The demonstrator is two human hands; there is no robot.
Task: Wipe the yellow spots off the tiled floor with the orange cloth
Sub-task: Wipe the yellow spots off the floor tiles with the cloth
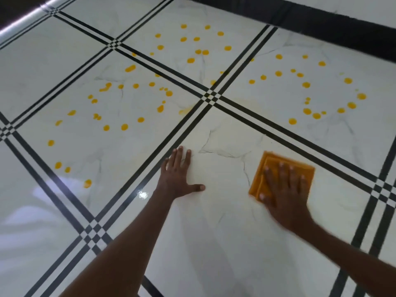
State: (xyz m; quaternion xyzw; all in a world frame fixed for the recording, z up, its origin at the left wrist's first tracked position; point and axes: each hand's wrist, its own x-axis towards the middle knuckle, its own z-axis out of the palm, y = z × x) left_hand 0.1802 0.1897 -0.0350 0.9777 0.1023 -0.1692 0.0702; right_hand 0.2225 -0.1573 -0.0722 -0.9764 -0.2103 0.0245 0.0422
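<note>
My right hand (285, 189) presses flat on the folded orange cloth (267, 161), which lies on the near white tile; the hand looks blurred. My left hand (180, 174) rests flat on the same tile with fingers spread, holding nothing. Several yellow spots (124, 126) dot the tile to the left. More yellow spots (198, 51) cover the far middle tile, and others (306, 84) the far right tile. A faint yellow smear (185, 110) sits near the crossing of the black lines. The near tile under my hands shows no spots.
The tiled floor (225, 243) is glossy white marble with black double grout lines (211, 96). A dark skirting band (321, 24) runs along the far right wall. A bright strip (21, 20) edges the far left.
</note>
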